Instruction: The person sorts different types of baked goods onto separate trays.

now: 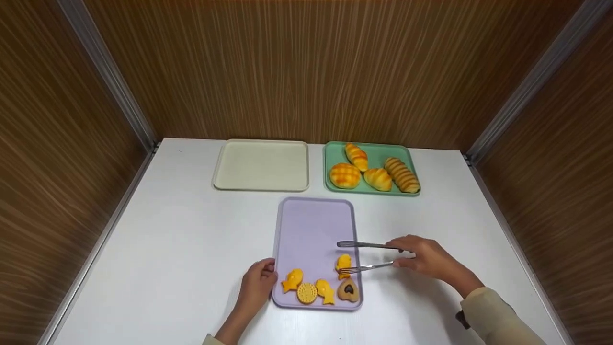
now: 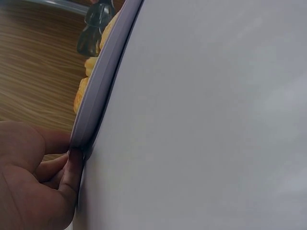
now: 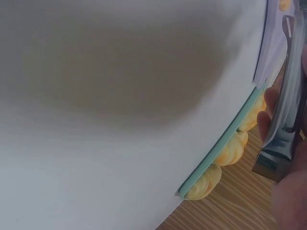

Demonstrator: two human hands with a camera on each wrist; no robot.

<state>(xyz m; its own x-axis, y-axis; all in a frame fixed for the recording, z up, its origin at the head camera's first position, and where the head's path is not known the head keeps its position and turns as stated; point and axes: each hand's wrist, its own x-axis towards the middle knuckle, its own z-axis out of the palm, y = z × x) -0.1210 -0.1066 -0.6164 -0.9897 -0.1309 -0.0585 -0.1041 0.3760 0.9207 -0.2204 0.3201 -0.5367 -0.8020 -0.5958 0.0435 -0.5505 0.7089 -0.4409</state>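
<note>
My right hand [image 1: 426, 256] grips metal tongs [image 1: 371, 245], their two slotted ends spread apart over the right side of a purple tray [image 1: 313, 220]. The lower end overlaps a yellow fish-shaped cookie [image 1: 344, 261]; whether it touches I cannot tell. Below that lies a heart-shaped cookie [image 1: 348, 291] with a dark centre. Along the tray's near edge sit two more fish-shaped cookies, one left [image 1: 293, 280] and one nearer the middle [image 1: 325, 291], with a round dotted cookie [image 1: 307, 293] between them. At the tray's left rim, my left hand [image 2: 38, 177] pinches the edge between thumb and fingers.
Behind the purple tray stand a cream tray [image 1: 261, 165] at left and a green tray [image 1: 376, 151] at right. The green one bears a croissant [image 1: 356, 156], a round bun [image 1: 345, 176], a smaller roll [image 1: 378, 179] and a striped loaf [image 1: 402, 175]. Wood-grain panels [image 1: 306, 72] enclose the white table.
</note>
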